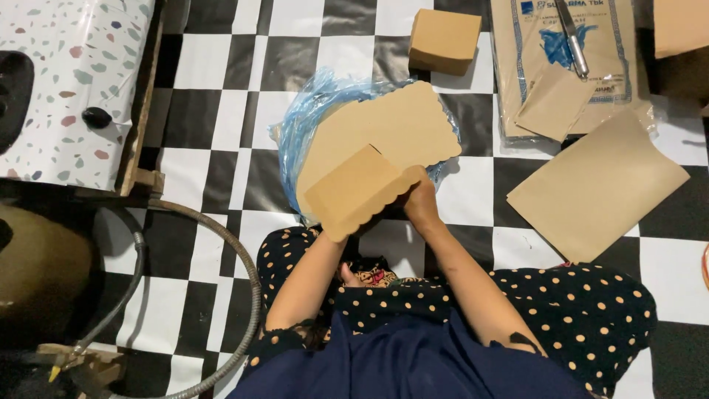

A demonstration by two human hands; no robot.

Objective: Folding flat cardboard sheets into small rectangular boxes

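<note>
The person sits on a black and white checkered floor (221, 111), w/ both hands on a flat brown cardboard box blank (377, 151) w/ scalloped edges. The right hand (419, 201) has its fingers closed on the lower right edge of the folded flap (354, 191). The left hand is mostly hidden under the flap, so I cannot tell its fingers; only the left forearm (306, 277) shows, going up to the lower left corner.

The blank is held above a blue plastic bag (310, 118), in front of the knees. Its long axis goes from lower left to upper right, away from the body. The flap lies on the near side, just at the right fingertips, so the right hand is nearer to the fold line.

Around: a finished small brown box (444, 41) further away, a flat brown sheet (598, 188) at right, a pack of brown paper (565, 66) w/ a knife (572, 37) on top, and a flexible metal hose (244, 273) at left.
</note>
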